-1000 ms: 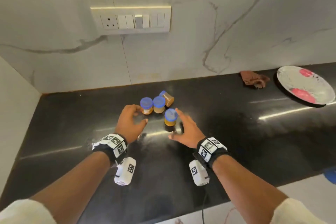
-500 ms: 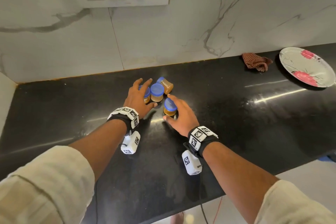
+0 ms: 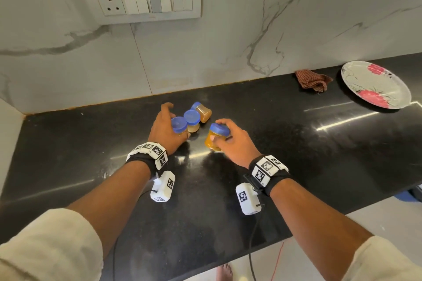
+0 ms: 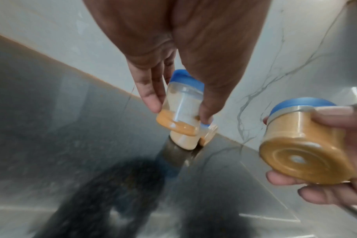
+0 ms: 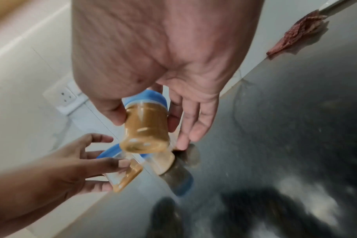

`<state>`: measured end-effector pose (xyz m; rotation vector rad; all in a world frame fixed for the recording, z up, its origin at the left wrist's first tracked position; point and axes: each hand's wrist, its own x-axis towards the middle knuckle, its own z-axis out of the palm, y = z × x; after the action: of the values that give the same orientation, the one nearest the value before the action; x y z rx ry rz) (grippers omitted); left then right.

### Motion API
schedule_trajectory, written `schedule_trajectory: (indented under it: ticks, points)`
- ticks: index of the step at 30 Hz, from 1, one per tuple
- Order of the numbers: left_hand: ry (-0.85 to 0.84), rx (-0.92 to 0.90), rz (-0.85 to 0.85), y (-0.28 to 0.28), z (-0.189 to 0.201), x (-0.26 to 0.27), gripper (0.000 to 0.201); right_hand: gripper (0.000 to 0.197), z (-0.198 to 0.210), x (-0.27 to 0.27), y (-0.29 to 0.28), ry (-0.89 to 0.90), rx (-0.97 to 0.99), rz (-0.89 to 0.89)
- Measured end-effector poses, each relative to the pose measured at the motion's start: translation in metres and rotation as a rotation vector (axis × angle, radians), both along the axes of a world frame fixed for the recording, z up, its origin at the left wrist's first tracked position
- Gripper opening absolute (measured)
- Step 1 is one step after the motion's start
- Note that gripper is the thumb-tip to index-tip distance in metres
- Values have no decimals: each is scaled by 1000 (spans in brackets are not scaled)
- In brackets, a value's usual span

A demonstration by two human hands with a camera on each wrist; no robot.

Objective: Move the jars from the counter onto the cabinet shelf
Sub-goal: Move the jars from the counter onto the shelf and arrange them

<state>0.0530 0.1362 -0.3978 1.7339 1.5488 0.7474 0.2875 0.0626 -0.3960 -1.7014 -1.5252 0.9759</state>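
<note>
**Both hands lift a jar off the counter**

Half a second ago both hands were only closing on the cluster; now each has a jar in the air. The left hand (image 3: 164,130) pinches the near-empty jar (image 4: 178,111) between thumb and fingertips, tilted, clear of the counter (image 3: 285,143). The right hand (image 3: 235,141) curls thumb and fingers round the full jar (image 5: 146,127), also raised and tilted. So the first pair looks ready for the trip to the cabinet shelf, which no view shows.

Two jars remain on the counter: the pale jar (image 3: 192,121) stands upright just beside the left hand's jar, and the tipped jar (image 3: 202,112) lies on its side behind it, near the wall.

All four are clear with blue lids. The left hand's jar holds only a thin layer of orange-tan paste slumped at the bottom. The right hand's is filled nearly to the lid with brown-gold paste. The pale jar holds something cream-coloured; the tipped one, a brownish fill.

A cloth (image 3: 312,80) and a plate (image 3: 376,84) sit well apart, at the right.
</note>
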Motion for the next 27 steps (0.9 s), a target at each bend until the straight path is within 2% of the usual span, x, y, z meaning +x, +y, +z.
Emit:
schedule_trajectory:
  ticks: [3, 6, 11, 15, 20, 24, 27]
  points:
    - [11, 110, 16, -11, 31, 5, 53, 42, 36, 16, -2, 59, 63, -4]
    - [-47, 240, -46, -20, 76, 14, 45, 43, 90, 31, -7, 105, 176, -8]
    - [-139, 383, -221, -32, 181, 38, 42, 43, 196, 54, -23, 140, 378, 45]
    - [-90, 683, -344, -54, 272, 56, 41, 44, 287, 72, -42, 84, 551, 105]
    - [-237, 989, -467, -93, 365, 70, 48, 51, 385, 82, -74, 39, 773, 134]
    - [-354, 1145, -529, -122, 437, 75, 43, 42, 444, 97, -73, 22, 922, 64]
    - [-352, 1242, -523, -132, 491, 80, 42, 34, 483, 108, -63, 6, 977, -21]
